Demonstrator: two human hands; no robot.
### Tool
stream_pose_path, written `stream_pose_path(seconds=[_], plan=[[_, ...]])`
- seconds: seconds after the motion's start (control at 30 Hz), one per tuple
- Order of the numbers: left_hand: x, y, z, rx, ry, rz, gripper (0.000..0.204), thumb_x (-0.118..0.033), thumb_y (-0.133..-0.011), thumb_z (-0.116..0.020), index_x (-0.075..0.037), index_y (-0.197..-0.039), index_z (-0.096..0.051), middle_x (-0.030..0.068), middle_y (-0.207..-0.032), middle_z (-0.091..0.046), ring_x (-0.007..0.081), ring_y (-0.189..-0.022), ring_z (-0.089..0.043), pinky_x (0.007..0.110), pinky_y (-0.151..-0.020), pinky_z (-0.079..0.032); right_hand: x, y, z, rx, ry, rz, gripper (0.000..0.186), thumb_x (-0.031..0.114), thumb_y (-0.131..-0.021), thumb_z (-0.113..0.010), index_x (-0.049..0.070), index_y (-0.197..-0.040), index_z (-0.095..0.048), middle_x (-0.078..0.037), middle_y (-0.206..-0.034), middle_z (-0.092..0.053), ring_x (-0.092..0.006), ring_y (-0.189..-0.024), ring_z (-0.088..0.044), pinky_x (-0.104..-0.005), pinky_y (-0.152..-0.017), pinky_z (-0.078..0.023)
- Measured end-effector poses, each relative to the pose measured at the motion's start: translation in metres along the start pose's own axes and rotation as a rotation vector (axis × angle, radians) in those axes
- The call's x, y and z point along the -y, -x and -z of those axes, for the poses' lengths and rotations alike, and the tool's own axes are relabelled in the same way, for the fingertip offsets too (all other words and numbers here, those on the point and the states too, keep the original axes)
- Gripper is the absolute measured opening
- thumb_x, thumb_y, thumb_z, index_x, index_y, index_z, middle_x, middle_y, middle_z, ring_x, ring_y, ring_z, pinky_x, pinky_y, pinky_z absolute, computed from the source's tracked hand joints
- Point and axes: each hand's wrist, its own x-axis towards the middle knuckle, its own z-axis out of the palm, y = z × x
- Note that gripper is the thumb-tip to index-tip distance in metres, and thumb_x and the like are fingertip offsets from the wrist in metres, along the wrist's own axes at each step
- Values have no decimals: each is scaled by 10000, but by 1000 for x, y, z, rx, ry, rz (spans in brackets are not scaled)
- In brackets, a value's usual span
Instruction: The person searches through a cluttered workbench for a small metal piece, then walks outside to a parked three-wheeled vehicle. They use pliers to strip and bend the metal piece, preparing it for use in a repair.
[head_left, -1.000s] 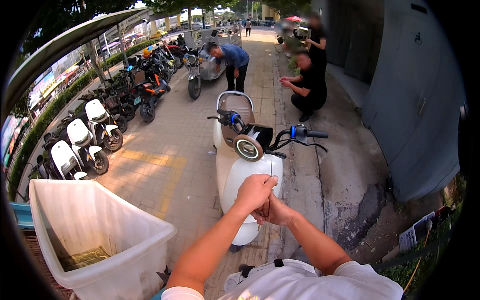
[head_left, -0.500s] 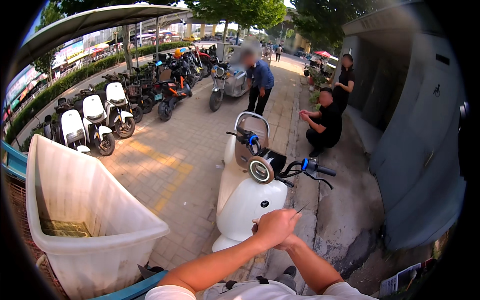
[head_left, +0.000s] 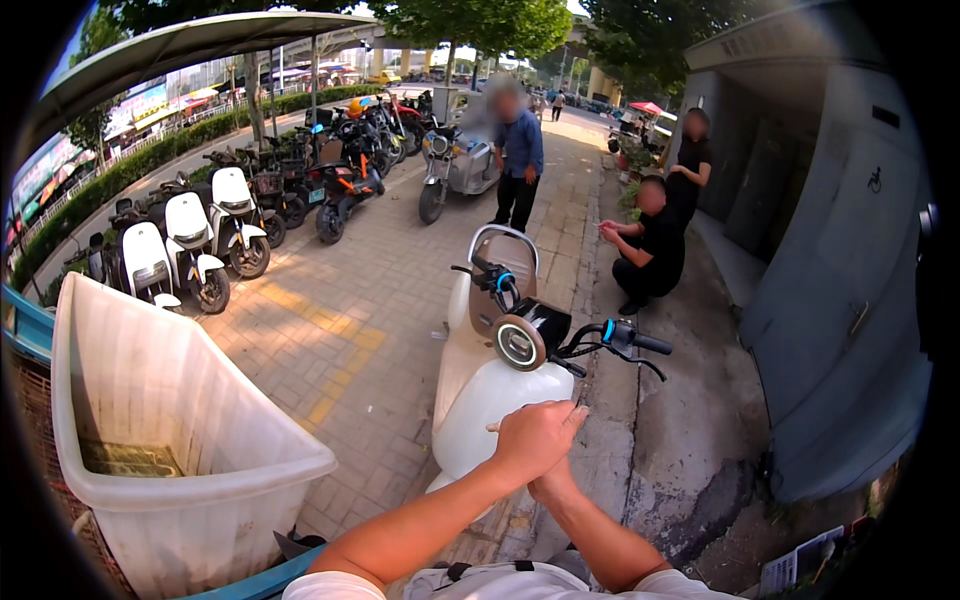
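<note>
My left hand (head_left: 535, 437) is closed, its back toward me and its fingers bent over to the right. Behind and below it, pressed close, is my right hand (head_left: 552, 482), mostly covered by the left. A small tip pokes out at the left of the pair; I cannot tell whether it is a finger or something held. What lies between the hands is hidden. Just beyond them stands a white and beige electric scooter (head_left: 497, 405) with a round headlight (head_left: 520, 342) and blue-ringed handlebars (head_left: 620, 336). My hands overlap its front panel in the view.
A deep whitish plastic tub (head_left: 200, 490) stands at my near left on a blue frame. Parked white scooters (head_left: 187, 220) line the left side. Ahead, a person in blue (head_left: 522, 150) stands; one in black crouches (head_left: 655, 255), another stands behind. A grey metal wall (head_left: 840, 330) rises at right.
My hands have shifted slightly up and turned against each other. A thin dark pointed thing sticking out at their right no longer shows. The person in blue has straightened up.
</note>
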Motion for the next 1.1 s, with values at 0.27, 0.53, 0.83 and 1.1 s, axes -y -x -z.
stream_pose_path(seconds=[0.27,0.53,0.83,1.1], plan=[[18,-7,7,42,269,172,395,-364,-912,-522,-33,-702,-566,164,-618,-571,354,-558,-526,430,-528,-407,10,9,-7,-230,-27,-79,331,68,-833,-520,110,-520,-422,28,-513,-387,-64,-423,-267,-268,-409,-172],[39,-7,-8,-29,496,210,374,-341,-919,-542,3,-821,-654,127,-569,-556,195,-494,-477,338,-513,-409,18,14,-4,-182,-117,-90,320,28,-776,-471,116,-498,-339,23,-497,-310,-94,-416,-225,-281,-399,-162],[37,-6,6,80,344,258,384,-365,-916,-528,-16,-798,-637,152,-600,-573,282,-537,-535,378,-537,-423,12,8,12,10,0,-382,242,166,-882,-450,33,-694,-521,-20,-612,-450,-114,-480,-342,-278,-459,-261],[44,11,-4,93,44,109,397,-346,-910,-532,1,-720,-561,180,-622,-560,318,-555,-550,404,-532,-422,27,7,18,102,204,-365,345,256,-941,-398,-2,-811,-588,-41,-715,-558,-125,-568,-446,-272,-544,-340]])
